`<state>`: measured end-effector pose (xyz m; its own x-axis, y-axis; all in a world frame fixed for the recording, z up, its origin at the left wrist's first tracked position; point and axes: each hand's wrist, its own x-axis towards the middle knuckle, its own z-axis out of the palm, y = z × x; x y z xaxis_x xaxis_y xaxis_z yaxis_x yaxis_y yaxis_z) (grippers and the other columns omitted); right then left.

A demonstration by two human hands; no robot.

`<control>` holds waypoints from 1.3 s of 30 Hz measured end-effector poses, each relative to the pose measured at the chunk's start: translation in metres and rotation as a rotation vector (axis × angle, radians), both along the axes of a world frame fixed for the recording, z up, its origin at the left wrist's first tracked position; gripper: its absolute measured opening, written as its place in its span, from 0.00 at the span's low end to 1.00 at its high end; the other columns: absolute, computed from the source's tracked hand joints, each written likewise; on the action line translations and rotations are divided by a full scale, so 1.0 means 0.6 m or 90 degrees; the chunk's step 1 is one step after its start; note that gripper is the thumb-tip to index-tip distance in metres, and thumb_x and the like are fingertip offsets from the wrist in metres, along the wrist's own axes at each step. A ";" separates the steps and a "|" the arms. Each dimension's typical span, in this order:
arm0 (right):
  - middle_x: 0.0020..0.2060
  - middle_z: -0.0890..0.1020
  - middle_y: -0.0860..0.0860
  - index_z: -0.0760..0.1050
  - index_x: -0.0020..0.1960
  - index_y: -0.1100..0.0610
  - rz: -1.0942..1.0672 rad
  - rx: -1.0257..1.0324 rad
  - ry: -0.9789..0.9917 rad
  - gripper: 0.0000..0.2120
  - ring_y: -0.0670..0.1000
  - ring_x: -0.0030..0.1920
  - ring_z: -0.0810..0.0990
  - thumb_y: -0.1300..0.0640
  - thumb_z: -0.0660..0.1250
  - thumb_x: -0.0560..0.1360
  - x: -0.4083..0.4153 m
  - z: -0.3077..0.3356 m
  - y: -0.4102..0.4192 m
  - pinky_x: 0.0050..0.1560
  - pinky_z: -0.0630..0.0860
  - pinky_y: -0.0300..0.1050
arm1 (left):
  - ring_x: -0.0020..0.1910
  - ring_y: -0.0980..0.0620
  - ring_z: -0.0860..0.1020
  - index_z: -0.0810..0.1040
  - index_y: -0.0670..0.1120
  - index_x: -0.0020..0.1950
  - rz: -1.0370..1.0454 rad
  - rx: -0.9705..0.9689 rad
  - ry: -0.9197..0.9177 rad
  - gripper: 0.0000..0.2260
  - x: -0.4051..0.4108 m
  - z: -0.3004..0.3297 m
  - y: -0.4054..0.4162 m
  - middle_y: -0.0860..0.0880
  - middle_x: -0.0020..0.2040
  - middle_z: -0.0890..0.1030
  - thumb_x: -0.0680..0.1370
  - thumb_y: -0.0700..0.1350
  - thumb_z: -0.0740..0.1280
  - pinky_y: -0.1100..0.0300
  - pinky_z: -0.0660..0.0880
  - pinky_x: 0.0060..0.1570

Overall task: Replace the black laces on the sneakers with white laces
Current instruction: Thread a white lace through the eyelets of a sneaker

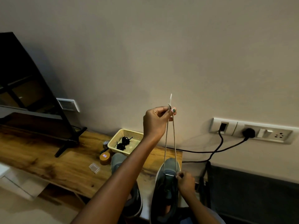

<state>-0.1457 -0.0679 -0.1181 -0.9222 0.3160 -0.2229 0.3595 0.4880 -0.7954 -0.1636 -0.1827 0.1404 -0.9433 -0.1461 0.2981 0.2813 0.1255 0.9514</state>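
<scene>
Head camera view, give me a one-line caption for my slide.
Left hand lifts both white lace ends while right hand steadies the sneaker.

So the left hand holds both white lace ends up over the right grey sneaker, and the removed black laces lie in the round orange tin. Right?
Not quite. The head view shows the black laces in the cream plastic mesh basket, not the tin. Otherwise correct: the left hand pinches both white lace ends above the right grey sneaker.

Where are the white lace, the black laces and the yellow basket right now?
white lace (174,135): head view, on its right strand below the raised hand.
black laces (123,143): head view, middle of the bundle.
yellow basket (113,140): head view, on its left wall.
</scene>
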 end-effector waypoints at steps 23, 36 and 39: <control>0.51 0.72 0.49 0.70 0.57 0.55 -0.047 -0.032 0.198 0.14 0.52 0.51 0.76 0.63 0.66 0.74 0.018 0.091 0.004 0.52 0.77 0.54 | 0.43 0.55 0.83 0.83 0.44 0.51 0.005 -0.010 0.010 0.07 -0.006 0.016 -0.020 0.49 0.45 0.85 0.76 0.45 0.70 0.55 0.80 0.50; 0.43 0.84 0.50 0.78 0.51 0.54 0.166 -0.303 0.427 0.05 0.42 0.43 0.83 0.60 0.69 0.75 -0.017 0.442 -0.018 0.41 0.77 0.32 | 0.57 0.54 0.79 0.81 0.42 0.59 -0.031 -0.081 -0.008 0.12 -0.013 0.032 -0.037 0.46 0.56 0.82 0.77 0.44 0.68 0.69 0.74 0.51; 0.38 0.84 0.51 0.80 0.47 0.56 0.136 -0.231 0.421 0.02 0.43 0.37 0.82 0.60 0.68 0.75 -0.026 0.436 -0.014 0.38 0.74 0.32 | 0.58 0.56 0.77 0.82 0.44 0.58 -0.021 -0.076 -0.007 0.13 -0.013 0.033 -0.043 0.48 0.58 0.82 0.76 0.47 0.68 0.72 0.71 0.49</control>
<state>-0.1612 -0.0764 0.1434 -0.9323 0.1289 0.3379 -0.3165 0.1616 -0.9347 -0.1712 -0.2086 0.1602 -0.9502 -0.0785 0.3015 0.2771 0.2293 0.9331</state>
